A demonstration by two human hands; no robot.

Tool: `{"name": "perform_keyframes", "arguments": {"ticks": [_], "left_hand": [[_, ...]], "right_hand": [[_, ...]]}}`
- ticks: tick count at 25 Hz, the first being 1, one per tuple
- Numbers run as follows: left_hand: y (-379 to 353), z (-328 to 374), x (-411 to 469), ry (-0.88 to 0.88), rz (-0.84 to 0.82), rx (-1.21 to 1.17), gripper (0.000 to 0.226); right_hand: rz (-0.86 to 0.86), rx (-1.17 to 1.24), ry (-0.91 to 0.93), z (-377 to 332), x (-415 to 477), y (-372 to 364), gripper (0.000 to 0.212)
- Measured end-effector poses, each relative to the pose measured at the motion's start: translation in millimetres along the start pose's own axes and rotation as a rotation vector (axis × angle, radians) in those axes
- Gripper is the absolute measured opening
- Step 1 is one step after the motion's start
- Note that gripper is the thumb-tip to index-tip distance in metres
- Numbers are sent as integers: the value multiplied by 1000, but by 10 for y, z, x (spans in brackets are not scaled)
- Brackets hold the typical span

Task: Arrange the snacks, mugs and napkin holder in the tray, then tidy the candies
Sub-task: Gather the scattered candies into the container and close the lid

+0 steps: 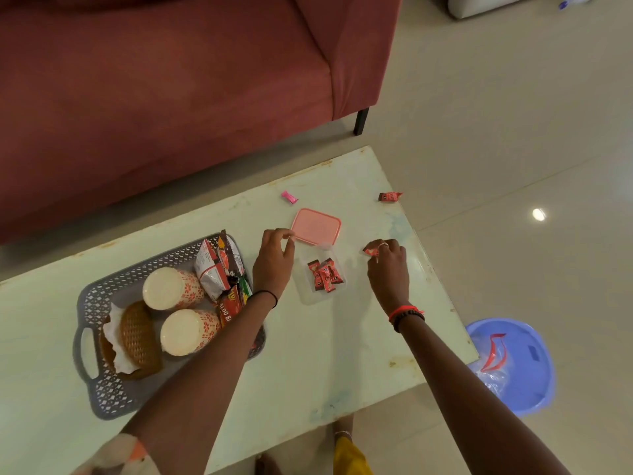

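A grey perforated tray [102, 399] on the pale table holds two upturned patterned mugs [171, 287], a wicker napkin holder [138, 337] and snack packets [219, 269]. To its right a clear container [308, 293] holds several red candies [324, 275]; its pink lid [317, 226] lies just beyond. My left hand [274, 258] pinches the lid's near-left corner. My right hand [388, 265] holds a red candy [370, 250] in its fingertips, right of the container. A pink candy [289, 197] and a red candy [389, 196] lie loose at the table's far edge.
A dark red sofa [171, 97] stands beyond the table. A blue bin [524, 371] with wrappers sits on the tiled floor off the table's right edge. My feet show below the table's near edge.
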State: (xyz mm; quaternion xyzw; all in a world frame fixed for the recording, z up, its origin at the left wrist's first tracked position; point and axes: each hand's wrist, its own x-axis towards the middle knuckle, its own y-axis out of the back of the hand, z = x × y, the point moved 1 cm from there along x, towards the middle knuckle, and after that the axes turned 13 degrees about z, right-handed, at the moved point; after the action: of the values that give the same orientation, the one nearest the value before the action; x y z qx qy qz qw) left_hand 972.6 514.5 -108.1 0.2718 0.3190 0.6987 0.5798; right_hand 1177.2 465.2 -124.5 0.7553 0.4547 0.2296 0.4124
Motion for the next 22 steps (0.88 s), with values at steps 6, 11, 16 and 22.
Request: {"name": "perform_keyframes", "arguments": {"ticks": [6, 11, 16, 22], "left_hand": [[-285, 11, 708, -395, -63, 402, 37], [-560, -125, 1043, -491, -202, 523, 52], [-680, -167, 1217, -513, -205, 570, 46], [-540, -31, 1336, -380, -48, 555, 19]], "right_hand": [[-78, -198, 87, 342, 107, 21, 40], [-86, -193, 125, 427, 176, -77, 43], [-125, -217, 139, 450, 226, -172, 42], [-159, -235, 135, 421, 267, -239, 39]]}}
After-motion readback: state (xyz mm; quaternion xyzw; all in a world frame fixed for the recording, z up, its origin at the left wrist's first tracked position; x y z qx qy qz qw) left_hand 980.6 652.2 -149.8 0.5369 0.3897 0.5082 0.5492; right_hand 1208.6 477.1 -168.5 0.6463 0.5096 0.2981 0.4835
